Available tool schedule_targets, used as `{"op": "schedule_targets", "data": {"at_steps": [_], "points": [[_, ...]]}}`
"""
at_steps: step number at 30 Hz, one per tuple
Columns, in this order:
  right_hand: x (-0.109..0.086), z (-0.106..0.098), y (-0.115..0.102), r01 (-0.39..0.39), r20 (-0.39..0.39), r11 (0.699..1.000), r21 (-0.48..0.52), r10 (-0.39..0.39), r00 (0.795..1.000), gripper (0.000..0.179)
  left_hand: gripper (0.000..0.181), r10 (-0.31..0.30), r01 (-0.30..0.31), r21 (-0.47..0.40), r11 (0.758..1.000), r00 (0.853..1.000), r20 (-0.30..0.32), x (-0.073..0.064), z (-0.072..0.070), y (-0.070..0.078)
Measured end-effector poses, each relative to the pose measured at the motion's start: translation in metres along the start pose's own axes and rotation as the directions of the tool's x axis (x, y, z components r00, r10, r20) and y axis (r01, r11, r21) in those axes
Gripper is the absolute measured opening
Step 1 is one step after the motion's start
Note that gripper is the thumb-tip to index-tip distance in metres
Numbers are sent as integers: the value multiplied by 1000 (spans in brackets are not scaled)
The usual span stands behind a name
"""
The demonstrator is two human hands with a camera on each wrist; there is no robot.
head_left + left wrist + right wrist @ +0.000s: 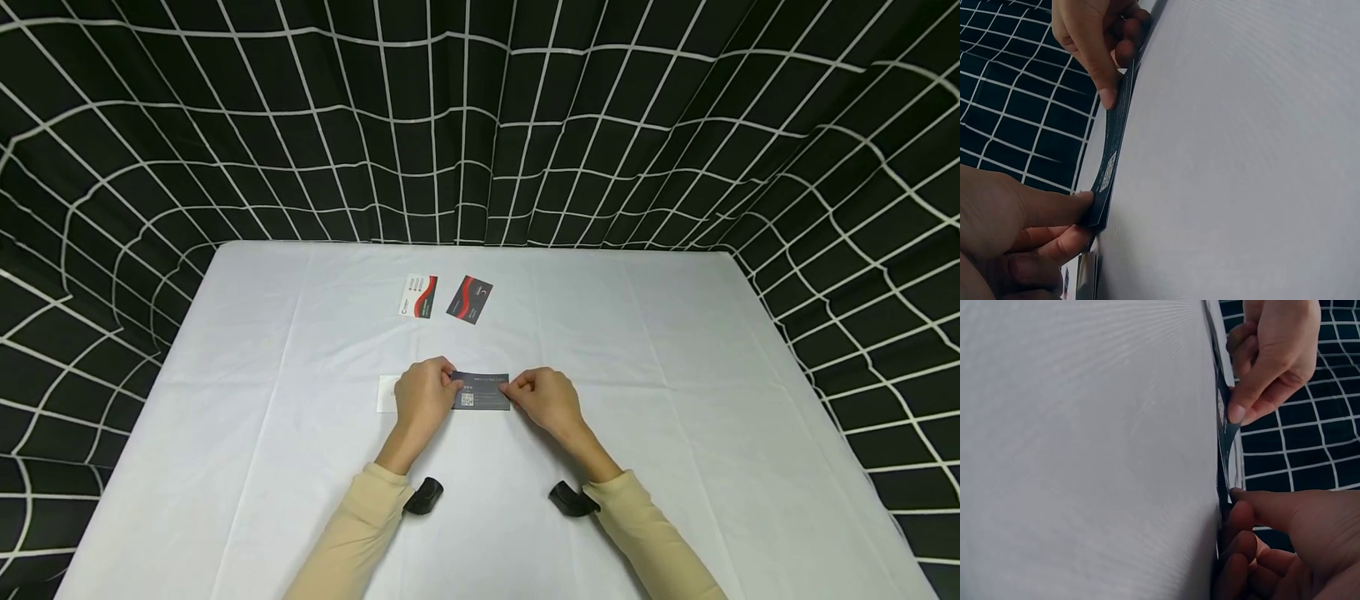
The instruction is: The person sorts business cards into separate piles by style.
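Note:
A dark grey card [483, 392] with a small QR code and rows of fine print is held between both hands, just above the white tabletop. The left hand [426, 390] pinches its left end between thumb and fingers. At the opposite end, the thumb and fingers of the right hand [546, 400] grip it. In the left wrist view the card [1117, 134] bows slightly between the two hands. A white card [386, 393] lies on the cloth, partly hidden behind the left hand.
Farther back lie a white business card [416, 297] with a red and black wave and a dark one [470, 300] with a red stripe. White cloth covers the table [675, 433]. A black curtain [480, 125] with white grid lines surrounds its back and sides.

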State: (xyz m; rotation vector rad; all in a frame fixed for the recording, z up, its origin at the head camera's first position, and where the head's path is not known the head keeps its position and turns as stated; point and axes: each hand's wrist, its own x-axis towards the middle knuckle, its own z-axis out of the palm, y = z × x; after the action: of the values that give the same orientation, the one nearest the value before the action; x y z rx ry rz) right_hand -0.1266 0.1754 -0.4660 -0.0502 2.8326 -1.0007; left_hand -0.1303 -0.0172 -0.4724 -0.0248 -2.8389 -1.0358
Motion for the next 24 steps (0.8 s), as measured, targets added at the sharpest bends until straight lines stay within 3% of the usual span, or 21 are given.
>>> {"op": "schedule_targets", "data": {"at_steps": [9, 17, 24], "points": [[4, -1, -4, -23, 28, 1000, -12, 24, 999, 22, 17, 16, -16, 21, 1000, 1000, -21, 0, -1, 1], [8, -2, -1, -41, 15, 999, 9, 41, 999, 22, 14, 114, -110, 76, 991, 992, -48, -1, 3, 9], [7, 0, 1, -39, 15, 998, 53, 38, 999, 21, 9, 98, -95, 64, 993, 994, -53, -3, 4, 8]]}}
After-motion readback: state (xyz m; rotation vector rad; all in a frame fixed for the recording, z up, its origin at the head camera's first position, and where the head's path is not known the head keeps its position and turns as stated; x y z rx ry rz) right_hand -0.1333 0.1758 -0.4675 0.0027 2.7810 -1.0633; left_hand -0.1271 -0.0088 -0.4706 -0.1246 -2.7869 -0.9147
